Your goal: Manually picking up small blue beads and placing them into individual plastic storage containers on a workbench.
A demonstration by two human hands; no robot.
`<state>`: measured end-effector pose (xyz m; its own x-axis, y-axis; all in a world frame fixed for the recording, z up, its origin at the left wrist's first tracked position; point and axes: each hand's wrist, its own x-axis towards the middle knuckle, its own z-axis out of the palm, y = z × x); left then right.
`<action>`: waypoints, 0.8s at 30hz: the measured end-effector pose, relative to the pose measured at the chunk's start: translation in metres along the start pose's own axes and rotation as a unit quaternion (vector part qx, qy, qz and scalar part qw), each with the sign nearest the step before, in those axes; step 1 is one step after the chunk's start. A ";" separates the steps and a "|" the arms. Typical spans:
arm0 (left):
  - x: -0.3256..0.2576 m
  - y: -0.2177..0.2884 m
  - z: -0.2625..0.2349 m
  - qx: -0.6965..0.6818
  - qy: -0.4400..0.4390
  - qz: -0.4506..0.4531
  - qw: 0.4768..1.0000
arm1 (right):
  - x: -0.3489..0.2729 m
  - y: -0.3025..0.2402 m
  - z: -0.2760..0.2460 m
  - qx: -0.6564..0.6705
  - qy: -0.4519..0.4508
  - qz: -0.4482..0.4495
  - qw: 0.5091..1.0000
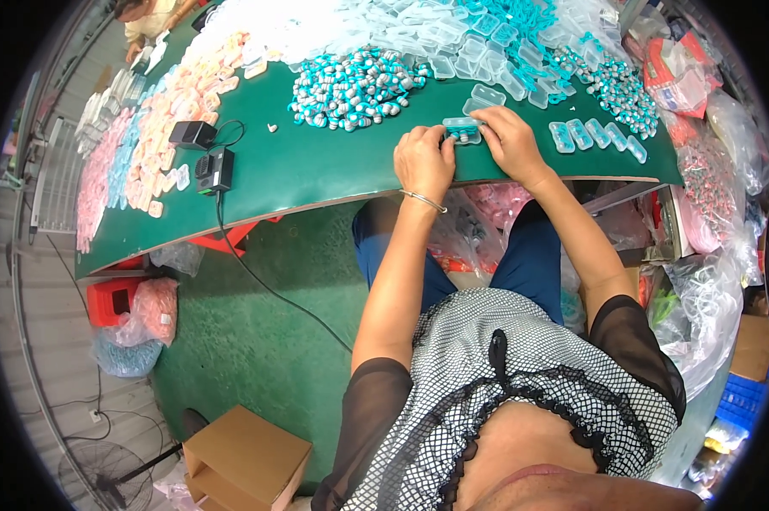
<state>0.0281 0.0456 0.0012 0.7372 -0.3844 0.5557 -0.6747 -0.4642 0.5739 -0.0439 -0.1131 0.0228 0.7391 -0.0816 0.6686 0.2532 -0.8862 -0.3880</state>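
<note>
Close to the table's front edge, both hands hold one small clear plastic case (463,130) with teal-and-grey pieces in it. My left hand (425,162) grips its left end, fingers bent around it. My right hand (512,145) has the right end between thumb and fingers. Whether its lid is fully closed cannot be made out. Just beyond lies an open clear case (488,95). A heap of small teal-and-grey pieces (350,89) is ahead of my left hand. To the right, several filled cases (597,134) lie in a slanted row.
Clear cases (384,32) and teal parts (529,51) cover the back of the green table (274,166). Peach cases (188,89) and black adapters (214,170) with a hanging cable sit left. Plastic bags (699,162) crowd the right side. Another person (146,19) is far left.
</note>
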 end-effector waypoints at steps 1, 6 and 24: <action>-0.001 0.000 0.000 0.001 0.000 0.000 1.000 | -0.001 -0.001 0.000 -0.004 0.000 -0.003 1.000; -0.009 0.008 0.001 0.071 0.032 0.027 0.997 | -0.004 -0.001 0.000 -0.013 -0.006 -0.010 1.000; -0.005 -0.002 -0.033 -0.023 -0.039 0.077 0.996 | -0.010 -0.010 -0.009 -0.057 -0.048 -0.078 0.994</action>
<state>0.0241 0.0748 0.0173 0.6239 -0.5094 0.5927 -0.7800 -0.3584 0.5130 -0.0600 -0.1081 0.0255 0.7543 0.0994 0.6490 0.3008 -0.9309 -0.2070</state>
